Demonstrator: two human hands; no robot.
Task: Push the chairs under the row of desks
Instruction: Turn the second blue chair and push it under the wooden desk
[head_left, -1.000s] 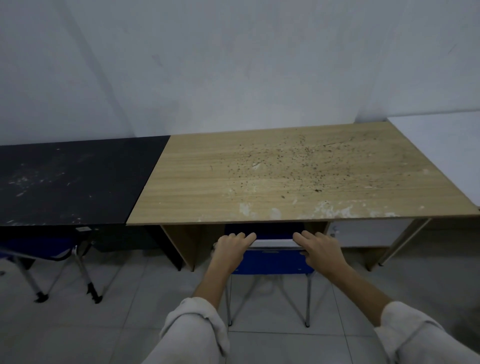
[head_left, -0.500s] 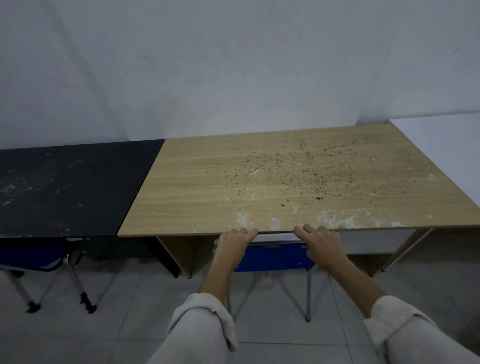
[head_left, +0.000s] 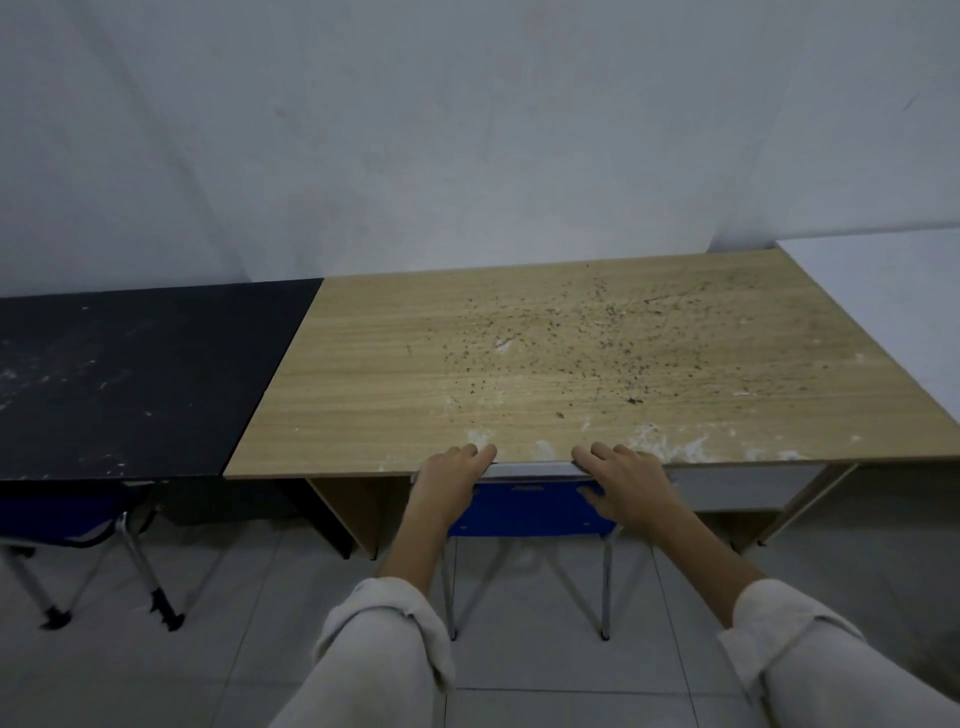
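A blue chair (head_left: 524, 512) with metal legs stands tucked under the wooden desk (head_left: 395, 374); only its backrest and rear legs show below the desk's front edge. My left hand (head_left: 449, 480) and my right hand (head_left: 623, 486) both grip the top rail of the backrest, which sits right at the desk edge. My fingertips overlap the desk's front edge. A second blue chair (head_left: 67, 519) stands under the black desk (head_left: 130, 374) to the left, its legs sticking out onto the floor.
The desks line a grey wall. A white surface (head_left: 893, 312) adjoins the wooden desk on the right. Grey tiled floor (head_left: 260, 623) lies in front. The wooden desktop is speckled with dark specks and white smears.
The blue chair has slid forward under the wooden desk with both hands on its backrest; the backrest top now reaches the desk edge.
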